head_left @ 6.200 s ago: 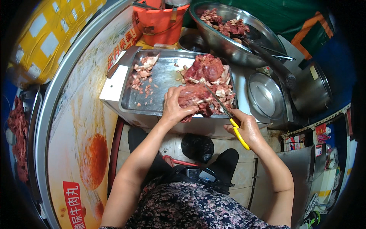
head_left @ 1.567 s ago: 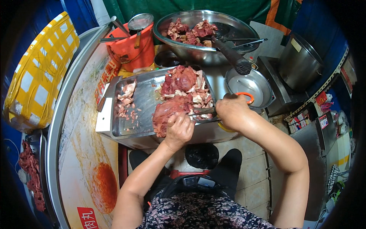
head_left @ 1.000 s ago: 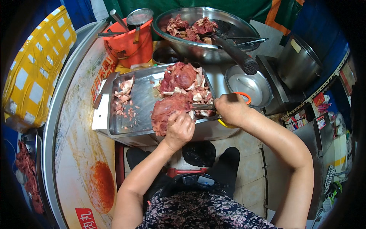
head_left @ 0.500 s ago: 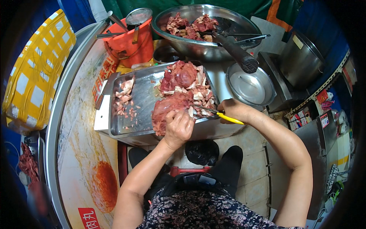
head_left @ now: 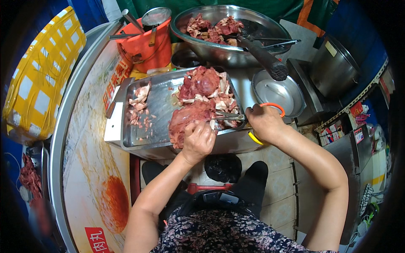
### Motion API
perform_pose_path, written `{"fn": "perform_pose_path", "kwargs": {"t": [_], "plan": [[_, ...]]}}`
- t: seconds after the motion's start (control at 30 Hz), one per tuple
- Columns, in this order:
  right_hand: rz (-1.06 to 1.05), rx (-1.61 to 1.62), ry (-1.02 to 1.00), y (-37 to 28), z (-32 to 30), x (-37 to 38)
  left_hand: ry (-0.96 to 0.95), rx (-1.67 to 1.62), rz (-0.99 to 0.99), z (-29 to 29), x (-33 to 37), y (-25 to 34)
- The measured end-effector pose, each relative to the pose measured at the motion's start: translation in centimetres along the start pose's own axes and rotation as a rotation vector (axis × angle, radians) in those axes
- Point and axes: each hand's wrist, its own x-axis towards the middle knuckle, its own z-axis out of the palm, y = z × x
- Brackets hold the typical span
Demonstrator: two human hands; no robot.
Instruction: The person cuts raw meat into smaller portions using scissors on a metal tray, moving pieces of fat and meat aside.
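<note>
A large piece of raw red meat (head_left: 185,117) lies at the near right of a steel tray (head_left: 162,95). My left hand (head_left: 198,139) is closed on its near edge, fingers pinching the meat beside a whitish strip. In my right hand (head_left: 265,122) is a pair of scissors (head_left: 231,117) with one orange and one yellow handle loop. Their blades point left, with the tips at the whitish strip close to my left fingers. Behind, another red piece (head_left: 202,82) rests among pale trimmings (head_left: 225,105). Small scraps (head_left: 138,101) lie along the tray's left side.
A wide steel basin (head_left: 190,40) with meat and a dark-handled tool stands behind the tray. An orange bucket (head_left: 147,52) holding a strainer is at back left. To the right are a smaller metal bowl (head_left: 274,95) and a tall pot (head_left: 333,63). A black bag (head_left: 223,168) lies below.
The scissors have turned in my right hand: the handle loops have spread apart and the orange one now shows. My left hand keeps its hold on the meat, nearly unmoved.
</note>
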Motion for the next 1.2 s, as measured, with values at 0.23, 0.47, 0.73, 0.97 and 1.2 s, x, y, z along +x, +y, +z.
{"fn": "perform_pose_path", "kwargs": {"t": [0.23, 0.47, 0.73, 0.97, 1.2], "plan": [[-0.025, -0.250, 0.121, -1.5, 1.7, 1.6, -0.007, -0.012, -0.006, 0.2, 0.1, -0.2], [-0.245, -0.281, 0.177, 0.6, 1.1, 4.6, -0.002, 0.010, -0.008, 0.0, 0.0, -0.2], [-0.337, -0.197, 0.048, 1.5, -0.5, 4.7, -0.018, -0.019, 0.004, -0.3, -0.1, -0.4], [-0.254, 0.185, -0.334, 4.2, 0.7, 6.8, -0.008, -0.017, 0.072, 0.0, 0.1, -0.1], [-0.021, 0.551, -1.010, 5.1, -3.5, 9.9, -0.114, -0.059, 0.089, 0.3, 0.5, -0.4]]}}
